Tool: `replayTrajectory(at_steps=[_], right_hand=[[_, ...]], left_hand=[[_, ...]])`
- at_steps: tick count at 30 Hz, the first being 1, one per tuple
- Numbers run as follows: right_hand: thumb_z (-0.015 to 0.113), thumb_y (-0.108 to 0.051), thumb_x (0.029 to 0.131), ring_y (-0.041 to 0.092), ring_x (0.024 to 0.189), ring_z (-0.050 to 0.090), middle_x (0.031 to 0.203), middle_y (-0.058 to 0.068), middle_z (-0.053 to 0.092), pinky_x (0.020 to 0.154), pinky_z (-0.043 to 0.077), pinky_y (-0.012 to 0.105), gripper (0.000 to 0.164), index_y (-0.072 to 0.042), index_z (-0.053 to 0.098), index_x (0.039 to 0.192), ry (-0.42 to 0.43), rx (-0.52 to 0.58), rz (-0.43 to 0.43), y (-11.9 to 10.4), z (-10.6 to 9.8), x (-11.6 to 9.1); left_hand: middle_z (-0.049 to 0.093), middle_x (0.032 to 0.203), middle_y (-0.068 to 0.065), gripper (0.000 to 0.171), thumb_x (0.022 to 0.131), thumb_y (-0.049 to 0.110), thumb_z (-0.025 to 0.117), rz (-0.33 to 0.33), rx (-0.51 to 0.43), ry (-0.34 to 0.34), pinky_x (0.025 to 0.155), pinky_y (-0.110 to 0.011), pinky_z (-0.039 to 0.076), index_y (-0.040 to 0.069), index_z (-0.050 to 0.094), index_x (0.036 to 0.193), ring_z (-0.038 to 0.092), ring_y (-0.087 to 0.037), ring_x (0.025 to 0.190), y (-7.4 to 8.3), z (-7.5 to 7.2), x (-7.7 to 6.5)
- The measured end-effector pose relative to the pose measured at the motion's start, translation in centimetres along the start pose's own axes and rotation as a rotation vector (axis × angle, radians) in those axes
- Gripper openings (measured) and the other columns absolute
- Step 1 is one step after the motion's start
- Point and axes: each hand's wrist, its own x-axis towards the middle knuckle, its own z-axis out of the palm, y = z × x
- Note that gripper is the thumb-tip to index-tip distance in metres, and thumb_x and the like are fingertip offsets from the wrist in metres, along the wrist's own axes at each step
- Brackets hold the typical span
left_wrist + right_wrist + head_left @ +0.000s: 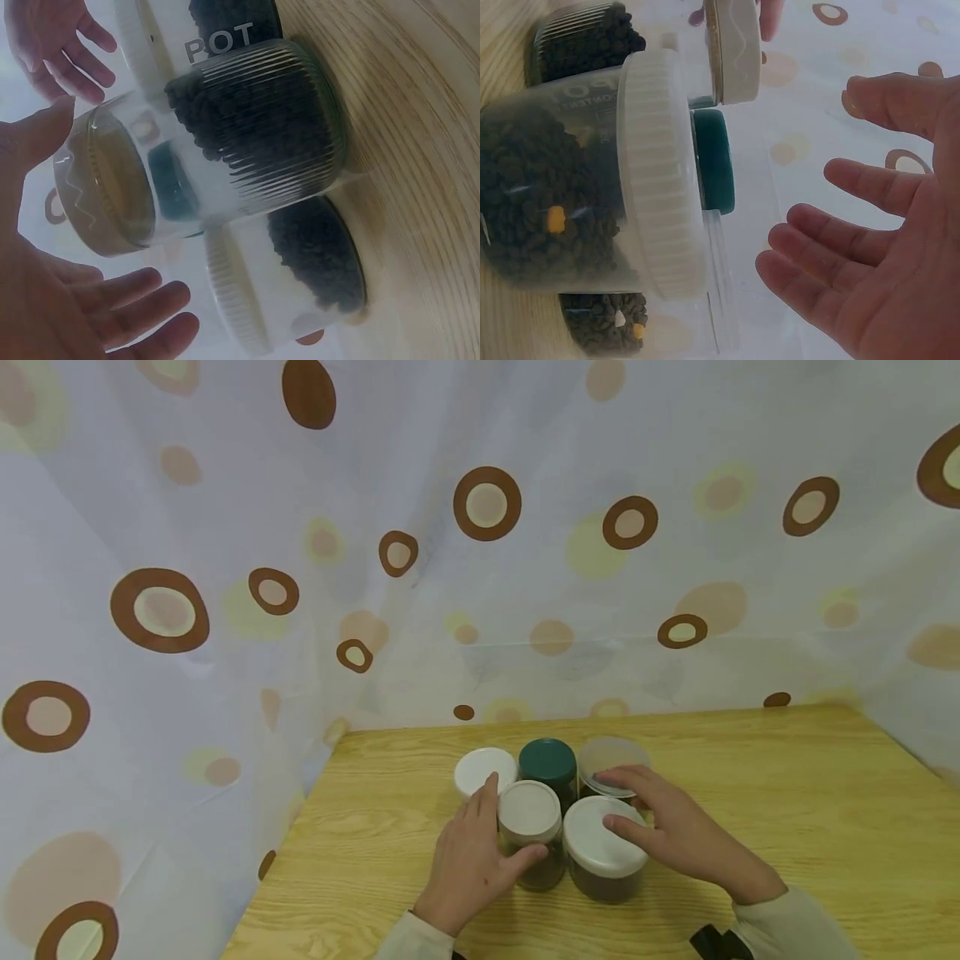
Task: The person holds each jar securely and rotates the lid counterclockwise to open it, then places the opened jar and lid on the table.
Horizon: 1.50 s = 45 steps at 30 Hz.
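Several lidded jars stand close together. My left hand [472, 864], fingers extended, is at the left of a ribbed glass jar [255, 120] with a beige lid [529, 810]; its thumb comes across the jar's front. In the left wrist view a gap shows between most fingers and the glass. My right hand [678, 831] is above and right of a wide jar [547, 172] with a white lid [600, 835]. Its fingers are spread and appear apart from the lid in the right wrist view. Dark pellets partly fill these jars.
Behind are a white-lidded jar [483, 770], a green-lidded jar [547, 762] and a jar with a clear lid [611, 753]. All stand on a wood-grain table [787, 827]. A white curtain [420, 443] with brown circles hangs behind and at the sides.
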Motion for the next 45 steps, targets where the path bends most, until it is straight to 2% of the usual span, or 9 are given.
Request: replayTrajectory(at_steps=[5, 10, 17, 21, 27, 39, 45], right_hand=[[0.065, -0.028, 0.096, 0.020, 0.103, 0.060, 0.136, 0.009, 0.059, 0.079, 0.052, 0.029, 0.045, -0.009, 0.056, 0.136, -0.013, -0.002, 0.019, 0.3, 0.3, 0.0], [0.064, -0.029, 0.097, 0.018, 0.100, 0.059, 0.136, 0.010, 0.059, 0.077, 0.050, 0.028, 0.045, -0.008, 0.056, 0.136, -0.025, 0.009, 0.037, 0.3, 0.4, -0.1], [0.063, -0.029, 0.097, 0.021, 0.106, 0.060, 0.138, 0.011, 0.058, 0.078, 0.051, 0.028, 0.044, -0.010, 0.057, 0.137, -0.041, 0.017, 0.028, 0.5, 0.3, -0.2], [0.063, -0.030, 0.097, 0.029, 0.116, 0.059, 0.141, 0.012, 0.056, 0.080, 0.052, 0.029, 0.045, -0.013, 0.056, 0.138, -0.064, 0.034, 0.034, 0.7, 0.3, -0.2], [0.062, -0.032, 0.098, 0.033, 0.118, 0.059, 0.141, 0.013, 0.056, 0.079, 0.053, 0.029, 0.044, -0.016, 0.055, 0.138, -0.082, 0.040, 0.052, 0.9, 0.5, -0.3], [0.062, -0.033, 0.098, 0.022, 0.106, 0.060, 0.138, 0.010, 0.057, 0.077, 0.052, 0.028, 0.044, -0.017, 0.055, 0.138, -0.090, 0.029, 0.056, 1.0, 0.6, -0.3], [0.063, -0.031, 0.097, 0.025, 0.109, 0.060, 0.137, 0.010, 0.058, 0.077, 0.052, 0.027, 0.044, -0.013, 0.056, 0.137, -0.065, 0.013, 0.033, 1.0, 0.7, -0.1]], left_hand=[[0.050, 0.149, -0.014, 0.110, 0.078, 0.066, 0.072, 0.017, -0.051, -0.016, 0.095, -0.051, 0.053, 0.005, 0.025, 0.156, 0.057, -0.033, 0.128, 0.0, 0.4, 0.5], [0.057, 0.142, -0.013, 0.115, 0.074, 0.066, 0.076, -0.010, -0.112, -0.051, 0.091, -0.049, 0.054, 0.005, 0.024, 0.157, 0.062, -0.030, 0.120, -0.1, 1.0, 0.8], [0.065, 0.120, -0.003, 0.090, 0.075, 0.057, 0.080, -0.061, -0.203, -0.035, 0.076, -0.039, 0.054, 0.016, 0.039, 0.144, 0.067, -0.021, 0.101, 0.0, 1.9, 1.3], [0.067, 0.117, -0.003, 0.084, 0.075, 0.054, 0.081, -0.093, -0.237, -0.033, 0.072, -0.037, 0.053, 0.020, 0.040, 0.140, 0.068, -0.021, 0.098, 0.3, 2.2, 1.3], [0.068, 0.115, -0.004, 0.085, 0.075, 0.053, 0.082, -0.122, -0.244, -0.040, 0.069, -0.038, 0.051, 0.022, 0.039, 0.141, 0.068, -0.024, 0.095, 0.4, 2.4, 1.3], [0.067, 0.116, -0.004, 0.085, 0.074, 0.052, 0.083, -0.132, -0.272, -0.033, 0.072, -0.039, 0.051, 0.023, 0.039, 0.141, 0.067, -0.023, 0.097, 0.1, 2.4, 1.2], [0.066, 0.122, -0.006, 0.093, 0.076, 0.053, 0.081, -0.115, -0.284, -0.090, 0.077, -0.041, 0.053, 0.020, 0.033, 0.148, 0.067, -0.024, 0.103, -0.1, 1.9, 1.5]])
